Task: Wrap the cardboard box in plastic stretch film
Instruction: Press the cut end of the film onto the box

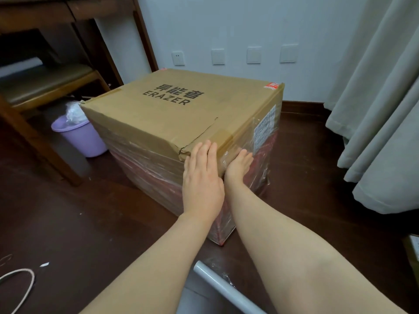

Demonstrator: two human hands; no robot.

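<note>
A large brown cardboard box [172,109] printed "ERAZER" stands on the dark wooden floor. Clear stretch film [145,159] covers its sides, with red print showing through; the top is bare cardboard with a torn flap near the closest corner. My left hand [201,180] lies flat, fingers straight, against the near corner of the box. My right hand [238,166] presses with straight fingers on the film on the right side, just past that corner. The film roll [217,284], a white tube with crinkled film, lies on the floor under my right forearm.
A purple waste bin [79,137] with a plastic liner stands left of the box. A wooden desk and chair [45,87] fill the far left. Grey curtains [381,109] hang at the right. A pale cable loop [20,284] lies at the lower left on the floor.
</note>
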